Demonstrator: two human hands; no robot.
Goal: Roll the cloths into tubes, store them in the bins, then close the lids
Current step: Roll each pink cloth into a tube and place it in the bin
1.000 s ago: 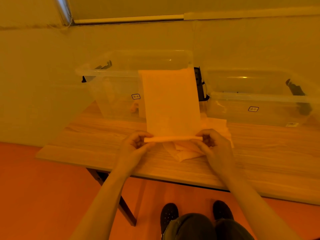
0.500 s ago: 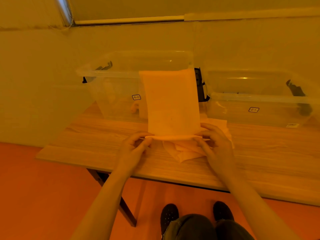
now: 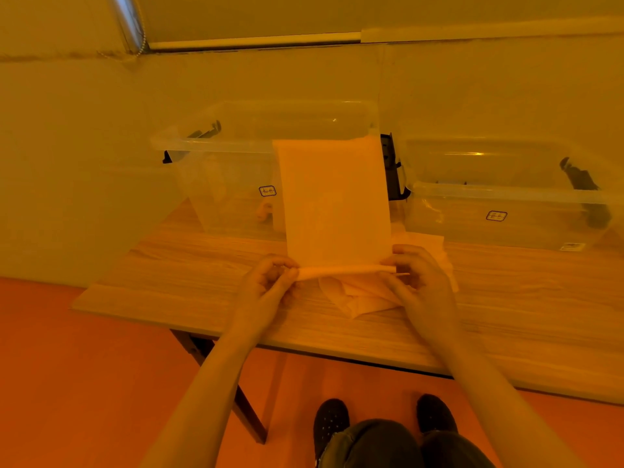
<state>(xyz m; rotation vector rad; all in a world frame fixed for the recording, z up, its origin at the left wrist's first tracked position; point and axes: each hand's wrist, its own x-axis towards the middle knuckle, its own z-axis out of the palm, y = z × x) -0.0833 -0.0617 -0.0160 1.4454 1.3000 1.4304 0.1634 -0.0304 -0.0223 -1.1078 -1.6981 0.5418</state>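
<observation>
Cloth [image 3: 336,201]: rolled edge runs left-right at frame centre; left hand [image 3: 266,285], right hand [image 3: 418,282] pinch its ends; unrolled sheet extends upward toward clear bin [image 3: 219,184].

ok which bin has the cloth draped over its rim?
The left bin: the cloth hangs over its front rim. The right bin has nothing draped on it.

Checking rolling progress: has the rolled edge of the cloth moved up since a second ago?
Cannot tell. The rolled edge sits at about the same spot on the table, between both hands, well short of the left bin.
</observation>
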